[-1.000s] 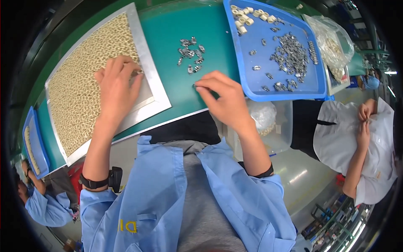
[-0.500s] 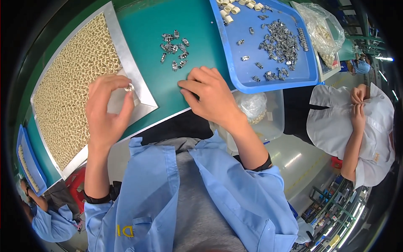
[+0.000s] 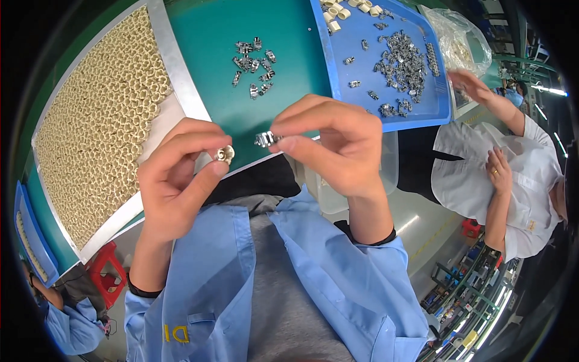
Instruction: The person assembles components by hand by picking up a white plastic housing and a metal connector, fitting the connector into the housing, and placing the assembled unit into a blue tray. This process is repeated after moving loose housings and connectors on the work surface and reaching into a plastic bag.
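Between the thumb and fingers of my left hand (image 3: 181, 175) is a small cream-coloured ring-shaped part (image 3: 225, 154), its open end turned to the right. My right hand (image 3: 338, 139) pinches a small shiny metal part (image 3: 265, 139) by its right end. The two parts face each other a short way apart, above the near edge of the green table (image 3: 265, 18). A loose group of similar metal parts (image 3: 246, 62) lies on the green surface beyond my hands. To the left, a metal-edged tray (image 3: 172, 48) is packed with rows of cream parts (image 3: 102, 120).
A blue tray (image 3: 338, 90) at the right holds a heap of metal parts (image 3: 403, 63) and several cream rings (image 3: 338, 12). Beyond it sits a clear plastic bag (image 3: 461, 45). A co-worker in white (image 3: 512, 169) stands at the right. A red stool (image 3: 108, 277) is at lower left.
My right hand has picked up a metal part from the table and raised it. My left hand has moved right with the cream part. The co-worker's one hand has reached toward the bag.
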`<state>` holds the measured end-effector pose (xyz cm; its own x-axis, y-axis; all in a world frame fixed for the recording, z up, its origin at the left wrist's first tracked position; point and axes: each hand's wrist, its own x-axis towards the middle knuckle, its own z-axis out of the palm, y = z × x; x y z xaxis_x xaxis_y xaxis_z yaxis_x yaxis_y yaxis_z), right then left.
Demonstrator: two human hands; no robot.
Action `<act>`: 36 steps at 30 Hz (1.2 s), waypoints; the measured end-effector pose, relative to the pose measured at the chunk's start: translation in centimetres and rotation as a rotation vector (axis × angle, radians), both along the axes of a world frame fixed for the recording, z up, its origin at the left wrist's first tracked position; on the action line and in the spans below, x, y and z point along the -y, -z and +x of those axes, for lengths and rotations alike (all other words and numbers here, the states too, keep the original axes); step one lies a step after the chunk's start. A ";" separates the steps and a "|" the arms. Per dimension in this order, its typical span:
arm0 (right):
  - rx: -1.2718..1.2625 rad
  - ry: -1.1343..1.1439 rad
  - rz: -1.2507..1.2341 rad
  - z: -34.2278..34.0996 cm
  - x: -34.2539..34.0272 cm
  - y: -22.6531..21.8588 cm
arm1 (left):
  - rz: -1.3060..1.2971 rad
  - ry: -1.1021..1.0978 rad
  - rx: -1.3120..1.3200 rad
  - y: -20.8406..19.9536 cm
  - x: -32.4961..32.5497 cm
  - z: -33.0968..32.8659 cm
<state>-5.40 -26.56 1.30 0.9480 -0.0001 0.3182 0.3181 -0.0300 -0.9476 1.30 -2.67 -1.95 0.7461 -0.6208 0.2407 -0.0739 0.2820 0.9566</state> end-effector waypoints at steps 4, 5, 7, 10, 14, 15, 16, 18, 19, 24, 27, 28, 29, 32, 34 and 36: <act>0.128 -0.041 -0.077 0.0 -0.4 -1.1 | -0.056 0.085 -0.141 -1.2 0.4 -0.5; 0.127 -0.039 -0.078 -0.1 -0.5 -1.4 | -0.091 0.083 -0.172 -1.5 0.6 -0.7; 0.164 -0.040 -0.110 -0.2 -0.7 -1.8 | -0.159 0.079 -0.236 -1.7 0.8 -0.9; 0.172 -0.038 -0.127 -0.3 -1.0 -2.5 | -0.184 0.114 -0.173 -1.5 0.7 -0.5; 0.147 -0.027 -0.125 -0.5 -1.3 -2.7 | -0.189 0.135 -0.140 -1.6 0.7 -0.4; 0.144 -0.021 -0.122 -0.5 -1.4 -2.7 | -0.185 0.135 -0.139 -1.6 0.7 -0.4; 0.141 -0.014 -0.119 -0.6 -1.4 -2.7 | -0.185 0.136 -0.138 -1.7 0.7 -0.5; 0.132 -0.008 -0.120 -0.9 -1.4 -2.8 | -0.174 0.124 -0.127 -1.7 0.7 -0.6; 0.123 -0.003 -0.122 -1.1 -1.4 -2.8 | -0.169 0.118 -0.121 -1.7 0.7 -0.7; 0.094 -0.003 -0.148 -1.5 -1.6 -3.2 | -0.160 0.123 -0.099 -1.8 0.7 -0.8; 0.101 0.019 -0.173 -1.6 -1.7 -2.9 | -0.207 0.131 -0.149 -1.7 0.7 -1.1; 0.106 0.031 -0.186 -1.6 -1.8 -2.8 | -0.207 0.135 -0.146 -1.5 0.7 -1.1; 0.109 0.035 -0.187 -1.6 -1.9 -2.7 | -0.231 0.158 -0.161 -1.2 0.7 -1.1; 0.212 0.032 -0.234 -1.7 -2.3 -2.7 | -0.279 0.214 -0.187 -0.2 0.7 -1.3; 0.224 0.077 -0.238 -1.9 -2.8 -1.8 | -0.342 0.183 -0.274 0.5 1.2 -1.6; 0.245 0.125 -0.231 -1.6 -2.6 -1.1 | -0.387 0.195 -0.307 1.1 1.9 -1.5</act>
